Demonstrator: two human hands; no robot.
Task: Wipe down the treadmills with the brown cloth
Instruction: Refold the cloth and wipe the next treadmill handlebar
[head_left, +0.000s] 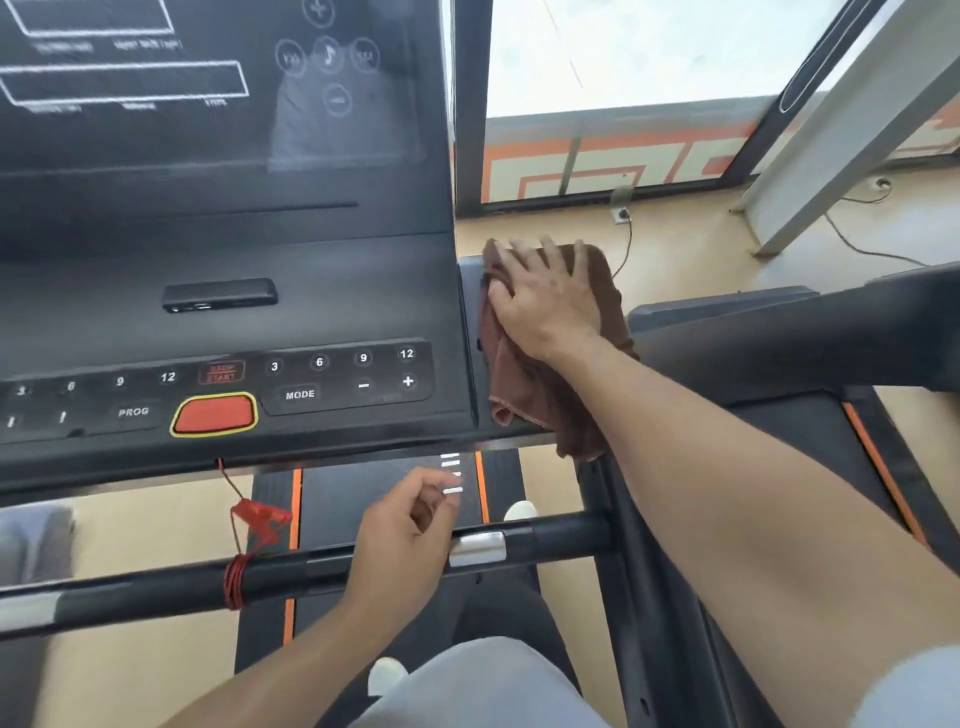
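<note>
I stand on a black treadmill whose console (218, 312) fills the upper left of the head view. The brown cloth (524, 379) lies on the console's right side tray, its lower end hanging over the edge. My right hand (545, 296) presses flat on the cloth with fingers spread. My left hand (400, 535) hovers just above the black front handlebar (156, 582), fingers loosely curled and holding nothing. A second treadmill (810, 332) stands to the right.
A red safety clip on a cord (257, 519) hangs from the console and is wound around the handlebar. The running belt (384, 478) with orange stripes lies below. A window, a floor socket and cables (623, 213) are beyond the console.
</note>
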